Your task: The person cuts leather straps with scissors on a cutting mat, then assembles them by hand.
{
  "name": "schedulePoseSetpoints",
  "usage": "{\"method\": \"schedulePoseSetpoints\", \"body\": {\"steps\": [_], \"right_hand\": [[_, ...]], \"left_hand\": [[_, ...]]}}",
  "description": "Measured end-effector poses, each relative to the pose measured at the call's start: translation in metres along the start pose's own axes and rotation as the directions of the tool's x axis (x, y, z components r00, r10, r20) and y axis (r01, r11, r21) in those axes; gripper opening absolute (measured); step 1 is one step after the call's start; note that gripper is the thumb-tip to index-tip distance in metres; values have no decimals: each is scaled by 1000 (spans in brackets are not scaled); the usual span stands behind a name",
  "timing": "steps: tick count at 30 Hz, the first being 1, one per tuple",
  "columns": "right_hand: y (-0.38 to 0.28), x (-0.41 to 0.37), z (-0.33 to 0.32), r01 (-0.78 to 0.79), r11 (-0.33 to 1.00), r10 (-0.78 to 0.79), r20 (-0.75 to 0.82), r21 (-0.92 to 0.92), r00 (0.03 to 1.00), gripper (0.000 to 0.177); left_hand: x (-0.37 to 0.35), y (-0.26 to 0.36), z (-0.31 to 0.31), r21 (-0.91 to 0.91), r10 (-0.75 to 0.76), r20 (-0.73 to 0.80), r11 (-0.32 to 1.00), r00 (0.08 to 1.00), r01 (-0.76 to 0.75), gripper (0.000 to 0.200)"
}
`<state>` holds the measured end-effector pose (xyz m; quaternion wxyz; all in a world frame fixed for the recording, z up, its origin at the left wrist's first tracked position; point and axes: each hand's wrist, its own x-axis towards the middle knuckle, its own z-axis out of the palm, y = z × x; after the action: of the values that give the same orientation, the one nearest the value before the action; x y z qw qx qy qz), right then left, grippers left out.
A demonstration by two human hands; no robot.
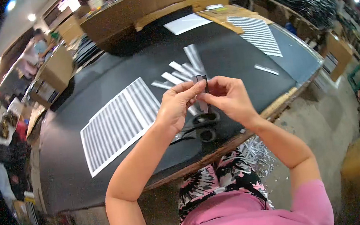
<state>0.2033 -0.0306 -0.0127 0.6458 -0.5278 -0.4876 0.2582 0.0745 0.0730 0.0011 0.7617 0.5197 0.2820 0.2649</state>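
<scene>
Both hands meet over the front part of the black-topped table. My left hand (179, 100) is closed, thumb and fingers pinching a narrow grey-and-black strip (203, 106) that stands roughly upright. From the other side, my right hand (229, 95) pinches the same strip with thumb and forefinger. The strip's material is too blurred to tell. Just below the hands lies a pair of scissors with dark loop handles (207, 134), partly hidden. Beyond the hands, several cut white-and-grey paper strips (178, 72) fan out on the tabletop.
A striped paper sheet (118, 122) lies at the left, another striped sheet (259, 34) at the back right. A white sheet (187, 23) and a short loose strip (267, 70) also lie there. Paper scraps (258, 157) cover the floor by the table edge. A person (40, 44) is far left.
</scene>
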Motion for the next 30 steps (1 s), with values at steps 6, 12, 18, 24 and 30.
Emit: {"method": "schedulePoseSetpoints", "body": {"steps": [6, 12, 18, 24, 30], "right_hand": [[2, 10, -58, -37, 983, 64, -143, 182, 988, 10], [-5, 26, -143, -170, 936, 120, -174, -309, 977, 23], [28, 33, -203, -148, 750, 16, -207, -644, 978, 22], [39, 36, -204, 9, 576, -280, -187, -818, 941, 18], [1, 19, -138, -128, 856, 128, -34, -500, 991, 14]], "left_hand": [[40, -10, 62, -121, -79, 104, 988, 991, 92, 31], [78, -22, 75, -53, -61, 222, 996, 973, 75, 35], [80, 20, 7, 510, 74, 359, 820, 931, -261, 34], [76, 45, -81, 798, 172, 546, 190, 820, -572, 39], [82, 32, -105, 753, 92, 622, 200, 777, -627, 37]]}}
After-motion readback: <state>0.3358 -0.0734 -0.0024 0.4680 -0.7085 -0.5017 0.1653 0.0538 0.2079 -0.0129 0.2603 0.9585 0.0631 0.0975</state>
